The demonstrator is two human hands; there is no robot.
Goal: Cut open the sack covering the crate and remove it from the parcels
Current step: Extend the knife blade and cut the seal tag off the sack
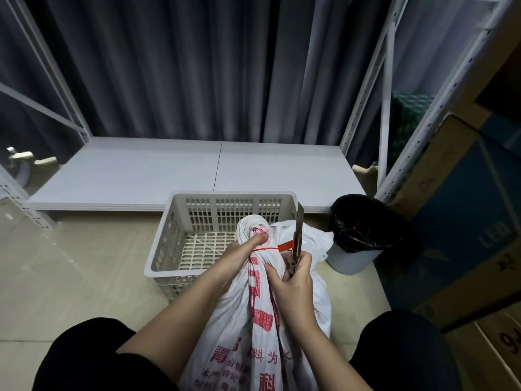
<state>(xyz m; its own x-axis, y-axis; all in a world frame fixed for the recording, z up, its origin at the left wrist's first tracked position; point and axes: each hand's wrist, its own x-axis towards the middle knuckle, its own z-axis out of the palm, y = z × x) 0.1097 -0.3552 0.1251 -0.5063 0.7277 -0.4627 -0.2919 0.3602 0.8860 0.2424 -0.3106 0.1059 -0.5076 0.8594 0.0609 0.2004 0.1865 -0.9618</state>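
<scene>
The sack (262,314) stands upright between the person's knees, just in front of the empty crate (197,238), its neck bunched and bound by a red tie (277,247). The left hand (242,249) is clenched round the neck at the tie. The right hand (296,280), just right of the neck, is closed on a knife (298,235) whose blade points up, alongside the sack's long axis. The tie's tail lies against the blade, so the cut looks ready. A lined bin (363,235) stands right of the sack.
</scene>
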